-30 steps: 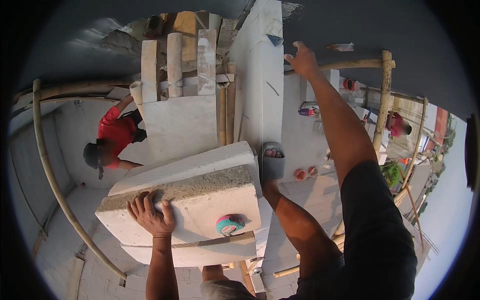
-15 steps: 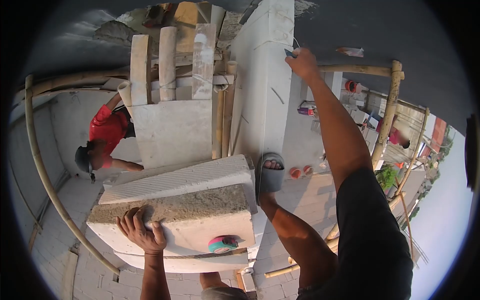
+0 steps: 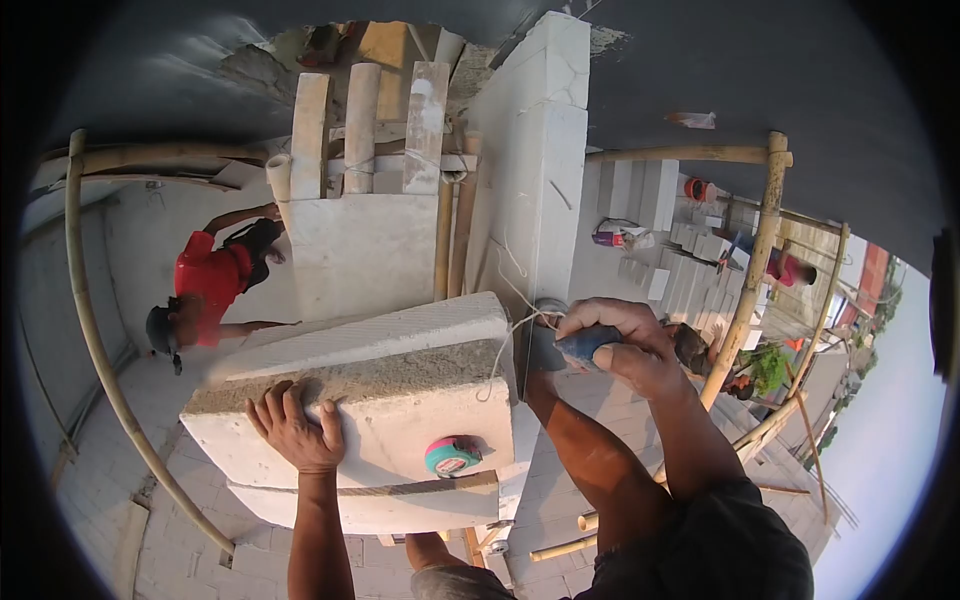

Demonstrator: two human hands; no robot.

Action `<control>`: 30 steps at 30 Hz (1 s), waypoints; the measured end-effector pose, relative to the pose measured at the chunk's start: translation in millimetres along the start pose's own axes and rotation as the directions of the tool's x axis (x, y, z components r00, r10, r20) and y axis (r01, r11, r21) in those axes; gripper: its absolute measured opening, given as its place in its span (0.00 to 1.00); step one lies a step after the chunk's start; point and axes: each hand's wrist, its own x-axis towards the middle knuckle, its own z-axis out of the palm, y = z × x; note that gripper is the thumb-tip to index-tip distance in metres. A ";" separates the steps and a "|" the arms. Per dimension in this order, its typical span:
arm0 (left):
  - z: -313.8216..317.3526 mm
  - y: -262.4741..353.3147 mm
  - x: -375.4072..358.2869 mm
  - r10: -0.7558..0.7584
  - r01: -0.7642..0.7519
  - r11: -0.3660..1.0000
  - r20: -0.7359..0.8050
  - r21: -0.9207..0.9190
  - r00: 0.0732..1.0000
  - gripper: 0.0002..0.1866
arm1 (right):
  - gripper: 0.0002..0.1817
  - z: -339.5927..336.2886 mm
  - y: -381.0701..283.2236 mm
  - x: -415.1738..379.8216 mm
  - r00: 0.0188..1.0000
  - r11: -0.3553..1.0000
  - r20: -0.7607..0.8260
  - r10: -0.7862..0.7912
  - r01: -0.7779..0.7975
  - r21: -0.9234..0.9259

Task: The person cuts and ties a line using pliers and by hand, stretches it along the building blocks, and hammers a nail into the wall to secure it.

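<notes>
My left hand rests with spread fingers on a white block, fingertips over its rough grey top edge. A teal and pink tape measure sits on the same block, to the right of that hand. My right hand is closed round a dark blue rounded object, whose exact kind I cannot tell. Pale string loops loosely beside it, over the end of the blocks. Below the blue object is my sandalled foot, partly hidden, beside the long white block wall.
Another white block lies tilted behind the first. Upright boards stand beyond. Bamboo poles frame both sides. A person in a red shirt bends at the left; other people are at the right, near stacked blocks.
My right hand has come back from the far part of the wall to near my foot, holding the dark blue object. Slack string now shows. My left hand stays on the block.
</notes>
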 end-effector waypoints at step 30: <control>-0.9 -2.5 -0.7 0.062 -0.062 0.998 -0.012 -0.014 0.998 0.28 | 0.07 -77.4 168.7 -5.7 0.732 0.997 -0.681 0.037 0.022 0.077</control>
